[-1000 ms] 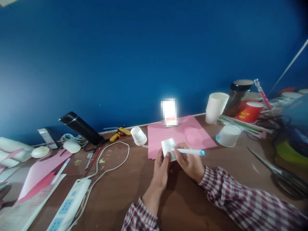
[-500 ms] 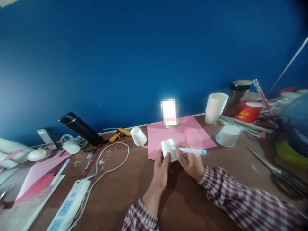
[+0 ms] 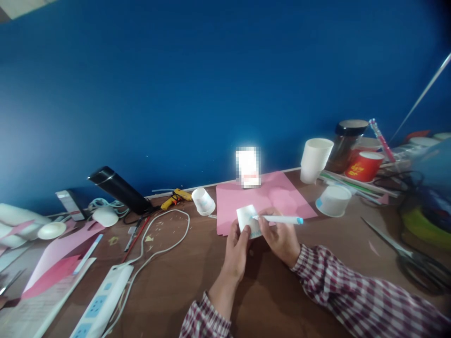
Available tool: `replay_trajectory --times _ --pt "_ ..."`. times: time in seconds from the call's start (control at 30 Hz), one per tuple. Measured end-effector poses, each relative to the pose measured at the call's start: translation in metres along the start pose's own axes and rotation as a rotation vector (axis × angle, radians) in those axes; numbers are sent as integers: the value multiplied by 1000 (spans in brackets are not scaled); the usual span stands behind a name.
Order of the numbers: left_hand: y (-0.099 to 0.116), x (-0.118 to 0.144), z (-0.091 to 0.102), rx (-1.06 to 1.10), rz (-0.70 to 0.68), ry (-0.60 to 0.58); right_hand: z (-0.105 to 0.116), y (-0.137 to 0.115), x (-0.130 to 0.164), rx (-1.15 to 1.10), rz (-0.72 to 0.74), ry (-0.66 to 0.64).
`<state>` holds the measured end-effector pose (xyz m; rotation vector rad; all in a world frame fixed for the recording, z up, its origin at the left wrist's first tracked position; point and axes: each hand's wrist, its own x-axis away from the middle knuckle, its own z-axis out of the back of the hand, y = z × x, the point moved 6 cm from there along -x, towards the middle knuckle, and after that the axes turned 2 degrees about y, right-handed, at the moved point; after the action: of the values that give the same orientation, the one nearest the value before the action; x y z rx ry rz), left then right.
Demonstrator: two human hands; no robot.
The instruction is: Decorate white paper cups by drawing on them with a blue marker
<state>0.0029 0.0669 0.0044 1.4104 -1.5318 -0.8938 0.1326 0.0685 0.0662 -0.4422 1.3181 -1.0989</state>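
In the head view, my left hand grips a small white paper piece with its thumb on the front. Blue marks run along its lower part; whether it is flat or the side of a cup I cannot tell. My right hand is closed round a white felt-tip pen with a light blue end. The pen's tip points left and meets the white surface, where a faint blue mark shows. Pink paper sheets lie just behind both hands.
Right: stacked paper cups, a white cup, a red cup and large scissors. Left: a small cup, a yellow glue gun, a black bottle and a power strip with its looping cord. A blurred bright object stands behind.
The whole view has shifted slightly as my head moved. Both hands keep their grips, and the pen tip stays on the white paper.
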Motion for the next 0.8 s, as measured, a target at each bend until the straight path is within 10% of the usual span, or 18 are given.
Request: replay_trajectory --times 0.23,0.8 --pt "0 -1 -2 161 16 -39 9 14 -6 -260 -107 192" --pt "11 -10 10 263 -28 48 -15 24 5 -154 -82 -86"
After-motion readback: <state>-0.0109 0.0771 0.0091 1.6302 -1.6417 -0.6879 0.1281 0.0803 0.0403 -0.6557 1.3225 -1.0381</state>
